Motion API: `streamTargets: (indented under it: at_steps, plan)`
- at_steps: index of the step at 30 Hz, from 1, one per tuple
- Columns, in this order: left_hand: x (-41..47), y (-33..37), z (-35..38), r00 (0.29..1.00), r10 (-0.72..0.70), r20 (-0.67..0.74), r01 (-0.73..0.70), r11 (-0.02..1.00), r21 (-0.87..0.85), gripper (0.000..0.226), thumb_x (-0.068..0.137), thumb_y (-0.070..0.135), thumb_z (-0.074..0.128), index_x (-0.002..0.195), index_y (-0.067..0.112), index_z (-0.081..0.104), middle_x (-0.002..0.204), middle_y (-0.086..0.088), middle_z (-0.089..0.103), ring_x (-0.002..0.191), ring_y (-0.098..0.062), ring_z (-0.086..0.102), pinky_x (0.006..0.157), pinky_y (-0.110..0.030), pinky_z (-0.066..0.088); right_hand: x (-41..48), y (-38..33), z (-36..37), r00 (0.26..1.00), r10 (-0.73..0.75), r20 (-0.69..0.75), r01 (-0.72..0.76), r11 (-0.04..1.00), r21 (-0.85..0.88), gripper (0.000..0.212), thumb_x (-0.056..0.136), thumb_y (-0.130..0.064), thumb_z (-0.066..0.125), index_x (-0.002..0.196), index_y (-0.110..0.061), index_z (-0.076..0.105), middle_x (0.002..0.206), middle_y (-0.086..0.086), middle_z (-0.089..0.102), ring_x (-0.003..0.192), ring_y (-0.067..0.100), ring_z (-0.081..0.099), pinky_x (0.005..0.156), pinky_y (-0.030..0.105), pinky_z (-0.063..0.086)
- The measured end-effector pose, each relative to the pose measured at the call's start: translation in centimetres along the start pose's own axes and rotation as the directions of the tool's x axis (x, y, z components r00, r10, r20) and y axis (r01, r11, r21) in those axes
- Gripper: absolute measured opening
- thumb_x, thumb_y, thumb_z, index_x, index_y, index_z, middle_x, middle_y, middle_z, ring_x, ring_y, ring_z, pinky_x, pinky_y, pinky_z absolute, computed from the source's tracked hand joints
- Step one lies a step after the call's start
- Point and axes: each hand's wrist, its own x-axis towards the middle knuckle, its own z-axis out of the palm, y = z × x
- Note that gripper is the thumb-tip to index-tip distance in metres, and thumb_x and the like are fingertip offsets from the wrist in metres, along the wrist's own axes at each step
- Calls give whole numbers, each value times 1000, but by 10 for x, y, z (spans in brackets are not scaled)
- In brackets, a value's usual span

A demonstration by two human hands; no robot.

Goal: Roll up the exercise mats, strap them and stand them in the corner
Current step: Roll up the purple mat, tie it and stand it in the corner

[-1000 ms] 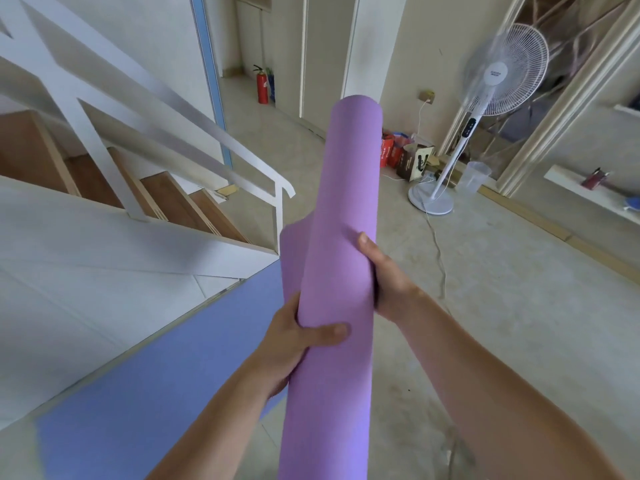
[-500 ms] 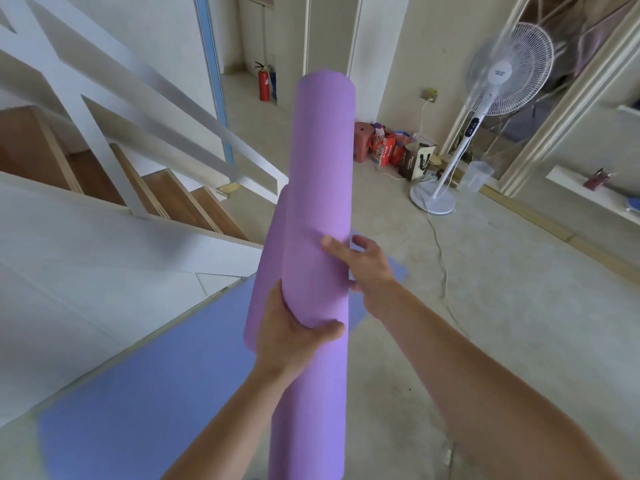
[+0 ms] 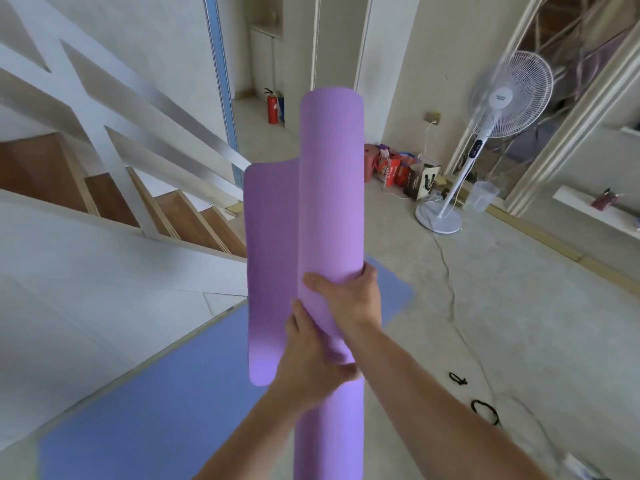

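Note:
A purple exercise mat [image 3: 330, 188], rolled into a tall tube, stands upright in front of me. Its loose end flap [image 3: 270, 258] has opened out to the left of the roll. My right hand [image 3: 349, 299] grips the roll at mid-height, fingers wrapped around its right side. Just below, my left hand [image 3: 311, 355] holds the roll with the thumb across its front, next to the flap's inner edge. A blue mat [image 3: 145, 403] lies flat on the floor beneath. Two black straps [image 3: 485, 410] lie on the floor to the right.
A white staircase with wooden steps [image 3: 114, 202] fills the left. A standing fan [image 3: 498, 133] with its cord, boxes and bags [image 3: 398, 171] and a plastic jug [image 3: 483, 195] sit at the back right. A red fire extinguisher [image 3: 273, 105] stands in the hallway.
The mat's outer end has come loose and spread out to the left. My right hand moved from behind the roll onto its front, close above my left hand.

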Motion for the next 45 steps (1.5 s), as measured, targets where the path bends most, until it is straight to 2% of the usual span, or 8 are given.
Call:
streamTargets:
  at_steps: [6, 11, 17, 25, 32, 38, 42, 45]
  plan:
    - [-2, -13, -35, 962, 0, -275, -17, 998, -59, 105, 43, 55, 80, 138, 38, 38, 120, 21, 54, 107, -14, 61, 84, -37, 54, 2, 4, -17, 949, 14, 314, -122, 937, 328, 100, 58, -51, 86, 142, -21, 40, 122, -9, 59, 111, 13, 59, 95, 35, 49]
    - [1, -14, -63, 990, 78, 120, -23, 913, -408, 87, 51, 28, 96, 129, 35, 58, 117, 16, 71, 107, -10, 69, 86, -33, 57, 35, 2, -36, 851, -110, 514, -207, 828, 520, 83, 59, -47, 83, 130, -11, 60, 123, 5, 70, 116, 25, 65, 99, 42, 51]
    - [25, -18, -92, 915, 86, 394, 134, 855, -500, 72, 62, 4, 83, 130, 13, 62, 122, -12, 71, 112, -29, 68, 90, -40, 56, 29, 1, -24, 942, -12, 336, -179, 827, 532, 68, 52, -27, 88, 113, -6, 67, 104, 5, 77, 96, 28, 73, 79, 40, 60]
    - [20, 30, -70, 986, 79, -149, -30, 952, 305, 142, 42, 60, 86, 155, 28, 6, 138, 3, 40, 123, -25, 49, 95, -42, 49, 6, -9, 3, 979, -44, 201, -87, 797, 598, 60, 57, -26, 93, 109, -20, 63, 98, -6, 75, 89, 15, 72, 67, 26, 55]
    - [16, 23, -98, 992, 122, 45, -114, 982, -149, 100, 44, 37, 98, 131, 44, 49, 115, 26, 65, 106, 0, 63, 94, -35, 53, 34, 2, -40, 848, -268, 457, -117, 747, 655, 97, 59, -55, 87, 136, -5, 54, 132, 13, 64, 124, 31, 59, 103, 51, 48]
    - [35, 15, -90, 957, 105, 271, 18, 910, -414, 88, 59, 12, 93, 136, 25, 55, 122, 0, 71, 111, -21, 68, 99, -47, 53, 25, -10, -33, 936, -168, 309, -89, 736, 671, 65, 59, -23, 85, 117, -2, 65, 109, 12, 75, 100, 34, 71, 79, 44, 60]
    - [28, 28, -67, 992, 128, -4, -128, 990, -64, 120, 46, 51, 83, 147, 42, 19, 144, 6, 41, 123, -11, 51, 101, -36, 49, 25, -20, -20, 998, -13, 67, -30, 801, 598, 62, 56, -20, 93, 111, -12, 64, 99, 0, 74, 87, 23, 72, 74, 36, 59]
    - [21, 39, -40, 949, 217, -227, -121, 920, 373, 140, 42, 67, 72, 156, 22, 4, 144, -5, 36, 126, -28, 48, 97, -43, 49, 13, -26, -12, 996, -24, 83, -30, 797, 603, 50, 62, -23, 92, 101, -21, 61, 97, -5, 71, 87, 16, 69, 69, 28, 54]
